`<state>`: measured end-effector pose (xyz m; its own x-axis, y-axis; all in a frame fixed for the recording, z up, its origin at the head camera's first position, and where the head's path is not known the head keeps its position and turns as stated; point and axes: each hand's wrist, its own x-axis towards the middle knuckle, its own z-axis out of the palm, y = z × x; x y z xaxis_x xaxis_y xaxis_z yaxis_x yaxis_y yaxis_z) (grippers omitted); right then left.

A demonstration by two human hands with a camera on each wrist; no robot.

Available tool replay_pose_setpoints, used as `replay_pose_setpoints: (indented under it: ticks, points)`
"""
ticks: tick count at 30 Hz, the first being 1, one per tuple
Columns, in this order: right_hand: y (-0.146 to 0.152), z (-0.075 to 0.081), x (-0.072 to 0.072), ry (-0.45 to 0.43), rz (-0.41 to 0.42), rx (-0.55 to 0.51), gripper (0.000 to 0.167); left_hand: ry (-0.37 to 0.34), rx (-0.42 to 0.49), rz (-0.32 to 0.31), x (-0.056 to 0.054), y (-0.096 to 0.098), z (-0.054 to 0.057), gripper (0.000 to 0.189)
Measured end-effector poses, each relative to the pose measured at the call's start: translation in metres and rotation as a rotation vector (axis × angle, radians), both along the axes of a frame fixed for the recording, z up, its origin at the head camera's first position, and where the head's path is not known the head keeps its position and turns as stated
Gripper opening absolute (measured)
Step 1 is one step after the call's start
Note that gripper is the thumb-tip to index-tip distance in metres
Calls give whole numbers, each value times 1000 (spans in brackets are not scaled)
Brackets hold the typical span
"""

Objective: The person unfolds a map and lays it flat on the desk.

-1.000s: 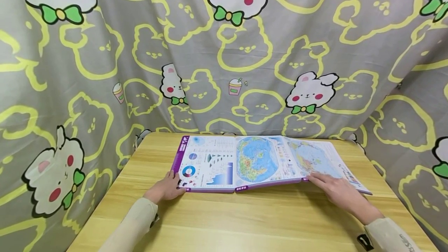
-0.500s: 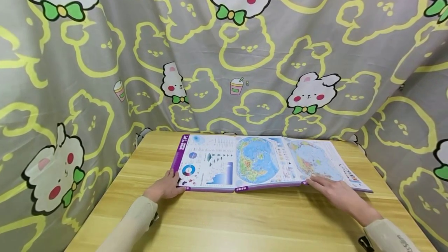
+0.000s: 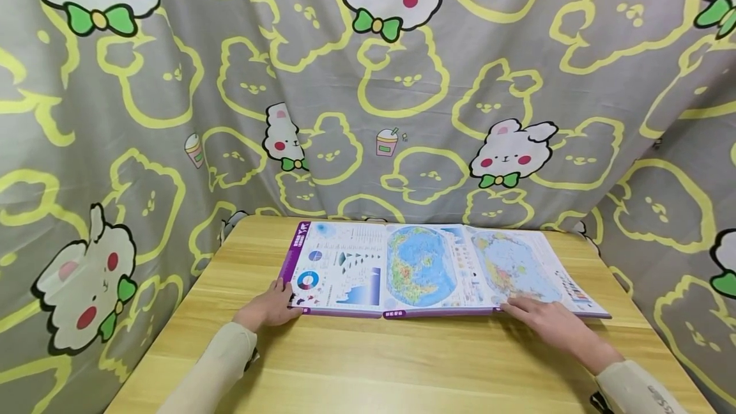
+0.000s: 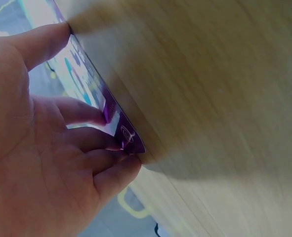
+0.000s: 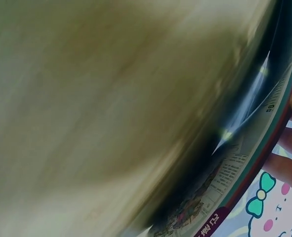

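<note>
A folding world map is spread across the table, its panels printed with charts and maps and edged in purple. My left hand holds its near left corner; in the left wrist view, the fingers curl at the purple edge while the thumb lies farther along it. My right hand grips the near edge by the fold between the middle and right panels. There the edge stands a little off the table, and the right wrist view shows the printed underside and a gap below it.
The wooden table extends in front of the map toward me. A grey curtain with rabbit prints hangs close behind the table and along both sides.
My right hand has lowered the near edge of the middle panel, so the map lies flatter. My left hand stays at the left corner.
</note>
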<state>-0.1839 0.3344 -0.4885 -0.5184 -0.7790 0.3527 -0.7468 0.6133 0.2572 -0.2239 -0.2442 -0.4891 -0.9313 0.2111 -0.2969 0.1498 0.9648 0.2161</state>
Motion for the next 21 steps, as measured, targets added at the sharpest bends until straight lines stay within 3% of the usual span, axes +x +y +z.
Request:
replay_pose_setpoints:
  ticks: [2,4,7,21]
  points:
    - [0,-1,0,-22,2,12,39,1,4,2,0,0,-1,80]
    - [0,-1,0,-35,-1,22,51,3,9,8,0,0,-1,80]
    - [-2,-3,0,-41,-2,41,53,3,10,20,-1,0,0,82]
    - [-5,-12,-2,-72,35,50,35,-3,30,37,-2,-1,0,87]
